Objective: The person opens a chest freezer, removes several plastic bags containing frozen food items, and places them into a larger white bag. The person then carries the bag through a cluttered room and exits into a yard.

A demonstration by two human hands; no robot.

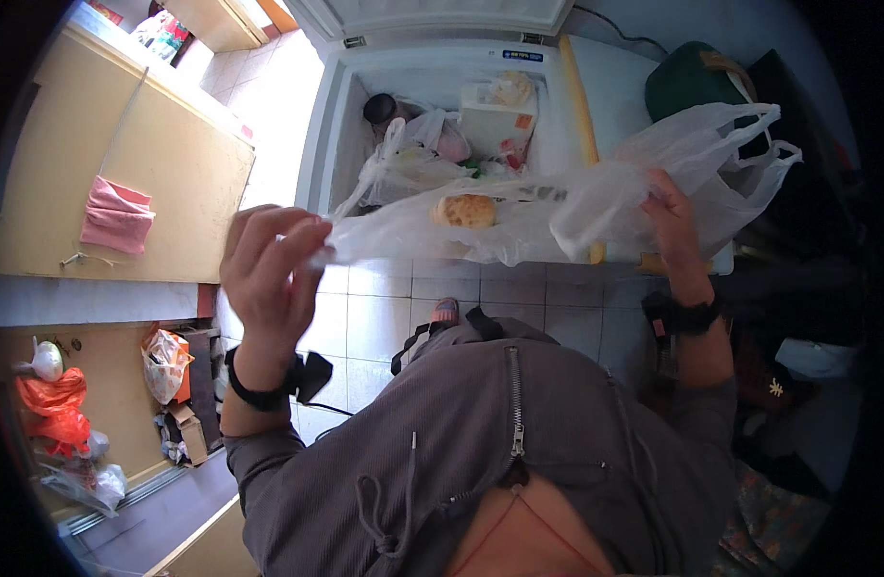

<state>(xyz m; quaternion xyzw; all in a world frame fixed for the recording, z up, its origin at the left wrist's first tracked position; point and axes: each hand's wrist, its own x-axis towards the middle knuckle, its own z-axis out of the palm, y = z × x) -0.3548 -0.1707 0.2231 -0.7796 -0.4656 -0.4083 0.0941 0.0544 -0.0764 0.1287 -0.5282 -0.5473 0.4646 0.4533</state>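
Observation:
A thin translucent plastic bag (402,229) is stretched sideways between my two hands, in front of the open chest freezer (315,144). A round, browned piece of bread (468,211) shows through its middle. Fingers of my left hand (276,270) pinch the bag's left end. On the other side, my right hand (670,216) grips bunched plastic; a white carrier bag (708,155) with two loop handles spreads out beyond that hand. Whether this is a separate bag cannot be told.
Inside the freezer are a dark-lidded jar (380,108), a white box (496,119) and several bagged items. The freezer lid (442,18) is raised at the back. A green rounded object (690,79) sits at right. Leftward, a pink cloth (117,215) lies on a wooden surface (175,144).

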